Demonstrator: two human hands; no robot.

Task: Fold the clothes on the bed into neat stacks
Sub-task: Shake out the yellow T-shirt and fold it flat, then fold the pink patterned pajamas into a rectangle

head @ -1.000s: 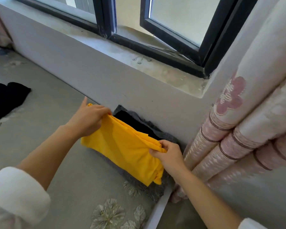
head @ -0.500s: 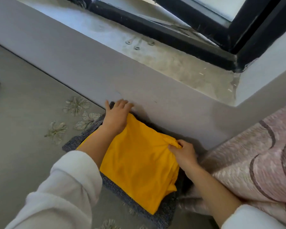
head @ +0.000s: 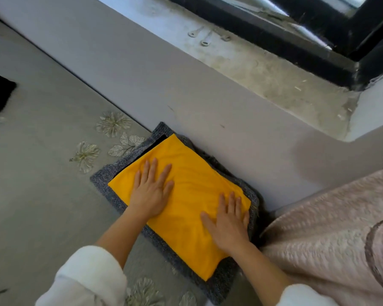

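Our left hand [head: 152, 192], right hand [head: 228, 224] flat on yellow garment [head: 190, 191], fingers [head: 153, 168] straight, gripping nothing; its long axis runs hand to hand.

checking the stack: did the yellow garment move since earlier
Yes: the yellow garment went down, from held above the grey folded piece to flat on it.

The top cloth [head: 192, 186] lies on the knit cloth [head: 219, 286] on the bed [head: 42, 173], right by the wall [head: 186, 96]; the left hand [head: 152, 193] and the right hand [head: 228, 224] lie flat on it; the curtain [head: 329, 228] is at the right.
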